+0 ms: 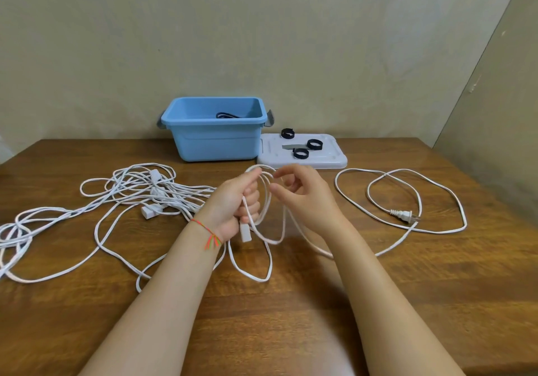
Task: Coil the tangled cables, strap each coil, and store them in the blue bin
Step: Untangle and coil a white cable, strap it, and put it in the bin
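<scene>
My left hand [235, 206] grips a few loops of a white cable [263, 259] above the table's middle, with the cable's white socket end [245, 233] hanging below the fist. My right hand [302, 192] is beside it, fingers loosely curled at the top of the loops; whether it pinches the cable I cannot tell. The same cable runs right in wide loops to a two-prong plug [404, 215]. A tangle of white cables [139, 192] lies at the left. The blue bin [215, 139] stands at the back with a black cable [225, 115] inside.
A white lid [329, 158] lies right of the bin with three black straps [301, 153] and a grey strip on it. The wooden table [291, 332] ends at a wall behind; another wall panel closes in at the right.
</scene>
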